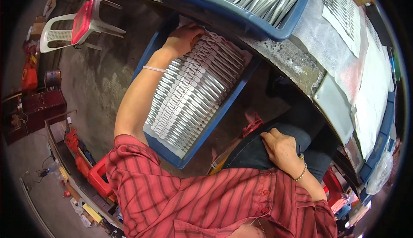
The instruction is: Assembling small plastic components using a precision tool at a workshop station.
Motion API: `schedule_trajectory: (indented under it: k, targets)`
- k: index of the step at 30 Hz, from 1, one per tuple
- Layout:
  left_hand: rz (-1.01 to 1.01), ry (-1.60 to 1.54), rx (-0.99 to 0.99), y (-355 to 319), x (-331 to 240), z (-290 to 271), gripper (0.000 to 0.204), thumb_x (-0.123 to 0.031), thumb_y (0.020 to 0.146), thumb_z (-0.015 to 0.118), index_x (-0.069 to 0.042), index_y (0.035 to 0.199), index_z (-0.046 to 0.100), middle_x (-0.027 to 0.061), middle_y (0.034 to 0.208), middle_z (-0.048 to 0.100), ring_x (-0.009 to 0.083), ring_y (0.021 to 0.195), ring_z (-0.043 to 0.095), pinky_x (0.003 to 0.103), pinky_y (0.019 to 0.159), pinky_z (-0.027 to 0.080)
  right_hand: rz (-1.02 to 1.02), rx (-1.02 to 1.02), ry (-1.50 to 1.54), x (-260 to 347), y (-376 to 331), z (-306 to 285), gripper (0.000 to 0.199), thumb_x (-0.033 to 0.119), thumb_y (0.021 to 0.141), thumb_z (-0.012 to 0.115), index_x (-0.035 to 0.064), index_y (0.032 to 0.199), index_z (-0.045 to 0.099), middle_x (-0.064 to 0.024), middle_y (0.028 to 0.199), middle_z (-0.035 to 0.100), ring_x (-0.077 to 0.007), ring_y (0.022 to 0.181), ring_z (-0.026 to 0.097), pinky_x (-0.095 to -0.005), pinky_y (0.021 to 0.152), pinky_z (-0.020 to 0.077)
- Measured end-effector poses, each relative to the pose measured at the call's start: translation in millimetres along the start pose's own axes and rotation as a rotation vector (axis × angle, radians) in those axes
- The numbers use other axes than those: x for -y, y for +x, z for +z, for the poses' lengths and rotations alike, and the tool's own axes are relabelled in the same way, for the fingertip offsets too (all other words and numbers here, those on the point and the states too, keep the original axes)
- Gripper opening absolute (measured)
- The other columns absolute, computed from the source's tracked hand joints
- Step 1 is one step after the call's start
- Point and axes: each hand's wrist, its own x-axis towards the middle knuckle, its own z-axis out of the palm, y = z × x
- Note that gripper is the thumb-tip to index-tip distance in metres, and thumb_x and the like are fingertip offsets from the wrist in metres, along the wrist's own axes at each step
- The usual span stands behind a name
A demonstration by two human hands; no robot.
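My left hand [185, 40] reaches to the far end of a lower blue bin [206, 138]. Its fingers curl down at the end of the packed metal pieces [189, 83]; what they grip, if anything, is hidden. The pieces are slender, shiny and silvery, with flat rounded ends, and lie side by side in overlapping rows. Over my lap, my right hand [282, 149] is closed with its back up. A thin dark tool [300, 152] with a yellowish part sticks out at that hand's edge, near the beaded bracelet.
Above the lower bin, a second blue bin [254, 22] full of loose metal strips stands on the worn worktable [297, 63]. White sheets [344, 27] with rows of small parts cover the table at right. A white-and-red chair [81, 25] stands on the floor at far left.
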Motion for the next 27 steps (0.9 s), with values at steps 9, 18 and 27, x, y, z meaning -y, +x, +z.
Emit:
schedule_trajectory:
  k: [9,18,27]
  targets:
    - [0.001,-0.008,-0.061,-1.5,1.4,10.5,0.021,-0.005,0.082,0.059,-0.010,0.103,0.062,0.0128,0.104,0.060,0.0347,0.099,0.058,0.040,0.085,0.049,0.012,-0.015,0.026,-1.1,-0.4,1.5,0.015,0.009,0.080,0.064,0.0045,0.094,0.064,-0.0101,0.077,0.056,-0.0287,0.069,0.060,-0.0382,0.056,0.0458]
    - [-0.019,-0.012,-0.090,0.1,1.3,15.2,0.022,-0.005,0.081,0.063,-0.009,0.103,0.064,0.0150,0.105,0.062,0.0356,0.099,0.059,0.039,0.085,0.049,0.003,0.052,0.038,4.2,8.1,-5.5,0.016,0.007,0.081,0.064,0.0041,0.097,0.063,-0.0112,0.080,0.056,-0.0305,0.071,0.059,-0.0390,0.058,0.0462]
    - [-0.108,0.147,0.063,-0.5,-21.6,-0.4,0.029,-0.010,0.083,0.060,-0.013,0.112,0.063,0.0151,0.117,0.060,0.0350,0.109,0.056,0.041,0.092,0.047,-0.238,-0.153,0.016,15.0,173.9,-15.8,0.011,0.003,0.081,0.055,0.0004,0.091,0.059,-0.0209,0.088,0.057,-0.0407,0.079,0.058,-0.0466,0.066,0.0465]
